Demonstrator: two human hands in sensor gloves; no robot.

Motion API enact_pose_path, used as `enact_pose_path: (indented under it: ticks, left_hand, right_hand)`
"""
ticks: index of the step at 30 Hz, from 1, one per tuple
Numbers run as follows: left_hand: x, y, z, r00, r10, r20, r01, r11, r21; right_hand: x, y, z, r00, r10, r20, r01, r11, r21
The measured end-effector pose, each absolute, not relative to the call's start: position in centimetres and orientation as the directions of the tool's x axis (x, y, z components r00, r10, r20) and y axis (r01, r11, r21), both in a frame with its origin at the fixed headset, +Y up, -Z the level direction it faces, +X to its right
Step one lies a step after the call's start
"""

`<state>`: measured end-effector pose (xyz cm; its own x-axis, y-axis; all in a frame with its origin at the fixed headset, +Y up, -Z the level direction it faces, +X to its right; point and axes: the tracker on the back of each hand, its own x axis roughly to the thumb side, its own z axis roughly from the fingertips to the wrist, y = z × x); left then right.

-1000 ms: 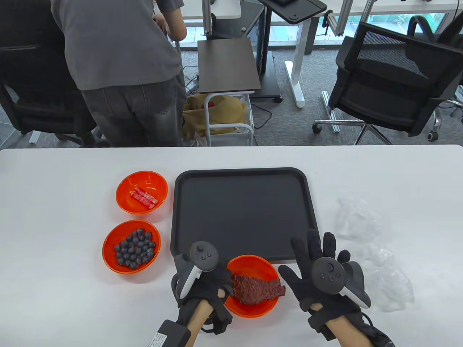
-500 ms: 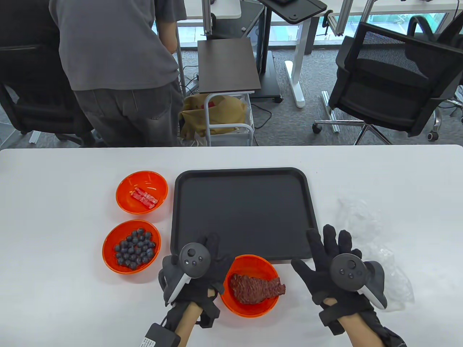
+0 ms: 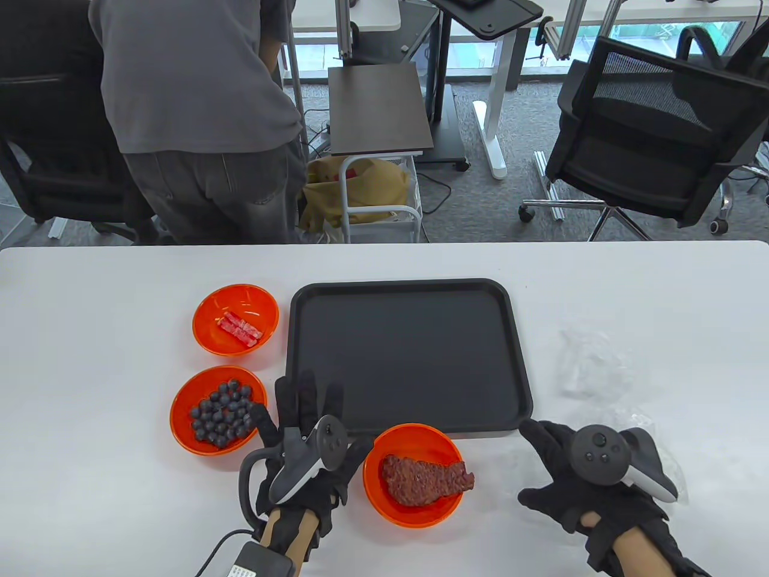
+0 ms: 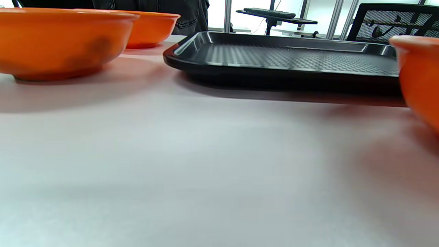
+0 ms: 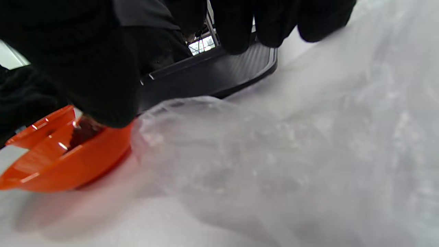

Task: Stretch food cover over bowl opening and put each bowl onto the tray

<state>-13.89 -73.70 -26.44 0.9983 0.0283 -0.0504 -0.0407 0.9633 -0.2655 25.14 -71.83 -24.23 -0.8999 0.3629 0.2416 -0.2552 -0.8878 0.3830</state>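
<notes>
The right hand (image 3: 577,481) curls its fingers down onto the clear cover (image 5: 274,154), seemingly about to pinch it, though a real hold isn't visible. Best to gather an edge, not the middle. The left hand (image 3: 300,433) lies flat and empty beside the meat bowl (image 3: 414,475). The tray (image 3: 408,354) behind is bare, with room all round.
</notes>
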Motion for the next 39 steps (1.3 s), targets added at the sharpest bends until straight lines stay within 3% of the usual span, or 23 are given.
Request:
enact_pose_path:
  ticks: [5,7,11,17,26,29,34,39]
  left_hand:
    - [-14.1,-74.0,-26.6,0.997,0.043,-0.066,-0.06,0.959,-0.276]
    - [-14.3,-74.0,-26.6,0.996,0.051,-0.072,-0.069,0.958,-0.278]
    - [-14.6,-73.8,-26.6,0.994,0.06,-0.092,-0.083,0.959,-0.271]
    - [-14.6,-73.4,-26.3,0.995,-0.001,-0.098,-0.025,0.964,-0.263]
    - [-14.5,-71.6,-25.7,0.997,0.04,-0.07,-0.055,0.969,-0.241]
    - [-14.0,-70.0,-25.0,0.997,0.077,-0.012,-0.078,0.99,-0.121]
    - [-12.7,-68.7,-23.9,0.994,0.108,0.032,-0.104,0.989,-0.105]
    - [-11.7,-68.0,-23.6,0.975,0.173,0.139,-0.173,0.985,-0.013]
  right_hand:
    - [23.3,-73.6,-24.6,-0.937,0.172,0.305,-0.085,-0.956,0.28]
    - [22.8,-73.5,-24.6,-0.937,0.116,0.33,-0.06,-0.983,0.173]
    - [22.2,-73.4,-24.4,-0.93,0.062,0.362,-0.03,-0.995,0.092]
    - [22.3,-70.9,-23.9,-0.927,0.095,0.363,-0.107,-0.994,-0.013]
    - [22.7,-64.5,-22.3,-0.92,0.137,0.368,-0.229,-0.948,-0.219]
    - [21.6,-62.4,-21.4,-0.907,0.105,0.407,-0.242,-0.922,-0.303]
    - [18.9,-59.9,-20.1,-0.876,0.061,0.479,-0.293,-0.855,-0.427]
    - [15.7,-58.8,-20.1,-0.825,0.049,0.563,-0.346,-0.831,-0.435]
